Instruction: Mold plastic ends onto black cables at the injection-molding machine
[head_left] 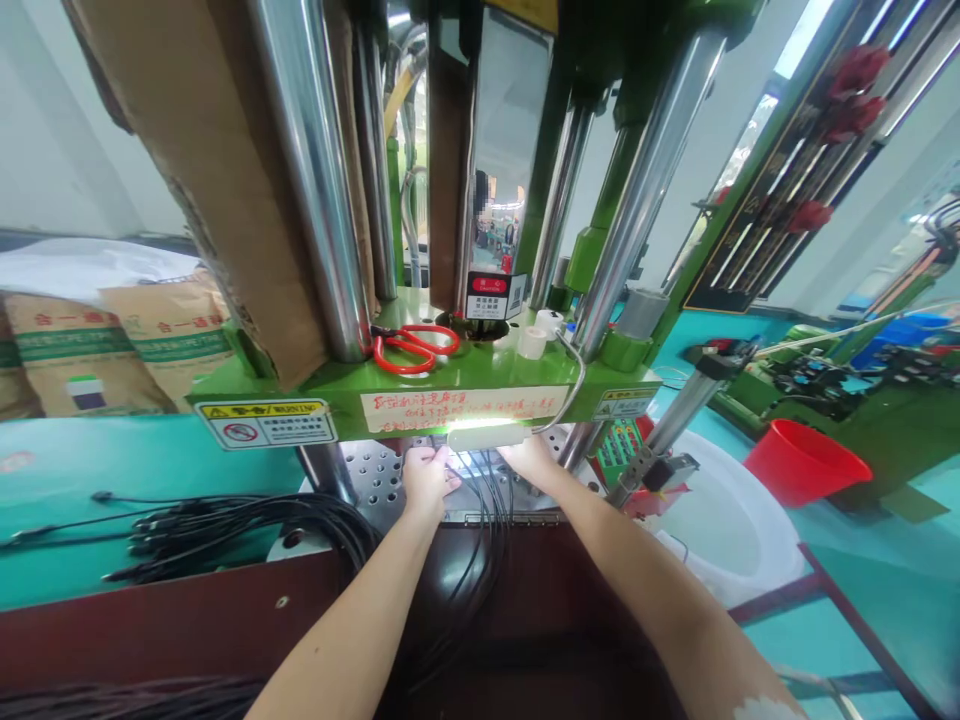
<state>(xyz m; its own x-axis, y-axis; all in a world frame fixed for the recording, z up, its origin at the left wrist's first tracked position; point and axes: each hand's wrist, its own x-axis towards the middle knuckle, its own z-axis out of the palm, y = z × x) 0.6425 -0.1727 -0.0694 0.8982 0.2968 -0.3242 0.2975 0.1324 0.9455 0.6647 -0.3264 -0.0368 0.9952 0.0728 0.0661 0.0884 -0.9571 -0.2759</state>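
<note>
Under the green press plate, both hands reach in to a metal mold lit by a lamp bar. My left hand is at the mold's left side with its fingers curled in; what they grip does not show. On the other side is my right hand, its fingers hidden beneath the lamp and plate edge. Several black cables run out of the mold between my hands and hang over the dark tabletop.
Red-handled scissors and a white tape roll lie on the green plate. A bundle of black cables rests at left. A control box with green buttons, a round white tub and a red bucket stand at right.
</note>
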